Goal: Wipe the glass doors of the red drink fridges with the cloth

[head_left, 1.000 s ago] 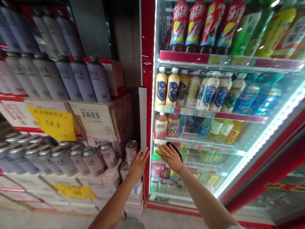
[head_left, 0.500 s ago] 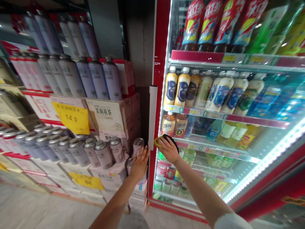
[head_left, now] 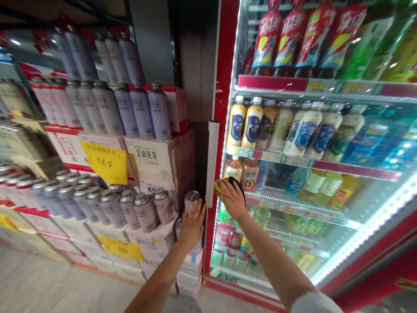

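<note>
My right hand [head_left: 232,199] presses a yellow and black cloth [head_left: 220,186] against the glass door [head_left: 276,187] of a lit drinks cooler, just right of the long white door handle [head_left: 213,165]. Much of the cloth is hidden under the palm and fingers. My left hand [head_left: 191,224] has its fingers stretched out, with the fingertips beside the cooler's red frame, left of the handle's lower end. Whether they touch the frame I cannot tell. Behind those fingers stands a can [head_left: 191,198], partly covered.
Bottles [head_left: 254,124] and cans fill the cooler shelves behind the glass. Close on the left, stacked cartons [head_left: 153,158] carry rows of metallic cans [head_left: 143,213] and tall lilac cans [head_left: 159,113]. Yellow price signs [head_left: 106,163] hang on the cartons. Grey floor [head_left: 74,282] shows below.
My right hand and the cloth have slid slightly up the glass beside the handle. My left hand stays in nearly the same place. The view has shifted a little.
</note>
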The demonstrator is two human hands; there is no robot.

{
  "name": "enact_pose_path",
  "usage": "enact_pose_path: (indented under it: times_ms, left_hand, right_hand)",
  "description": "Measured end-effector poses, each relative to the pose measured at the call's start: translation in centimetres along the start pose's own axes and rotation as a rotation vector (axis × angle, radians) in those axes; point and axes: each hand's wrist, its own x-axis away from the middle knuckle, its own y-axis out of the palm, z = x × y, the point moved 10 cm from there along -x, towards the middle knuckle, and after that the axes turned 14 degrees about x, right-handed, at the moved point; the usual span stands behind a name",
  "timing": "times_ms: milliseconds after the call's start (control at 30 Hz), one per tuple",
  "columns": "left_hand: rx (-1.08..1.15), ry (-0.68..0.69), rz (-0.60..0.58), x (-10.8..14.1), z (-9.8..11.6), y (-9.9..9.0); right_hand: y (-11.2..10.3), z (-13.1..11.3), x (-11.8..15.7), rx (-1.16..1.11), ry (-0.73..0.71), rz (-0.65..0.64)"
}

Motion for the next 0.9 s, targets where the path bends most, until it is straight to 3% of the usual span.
enact_pose_path:
  times_ms: [67, 233, 400, 633, 767, 900]
  left_hand:
    - [0.005, -0.008, -0.005, -0.2, 0.2, -0.4]
    - [-0.013, -0.004, 0.012, 0.4, 0.5, -1.5]
    - [-0.03, -0.01, 0.092, 0.4, 0.5, -3.2]
    - [0.014, -0.014, 0.204, -0.9, 1.6, -5.9]
    - [0.033, -0.001, 0.296, -2.7, 2.3, -8.8]
    - [0.04, 0.057, 0.348, -6.3, 3.2, -12.7]
  right_hand:
    - [-0.3, 0.0, 0.3, 0.012, 0.038, 0.03]
    - [-0.9, -2.6, 5.2, -0.084, -0.121, 0.012]
    - [-3.6, 0.0, 6.8, -0.139, 0.15, 0.05]
    - [-4.5, -2.5, 1.0, -0.122, -0.029, 0.084]
    - [-5.2, -0.1, -2.9, -0.066, -0.014, 0.135]
    - [-6.7, 3.2, -7.7, -0.039, 0.015, 0.154]
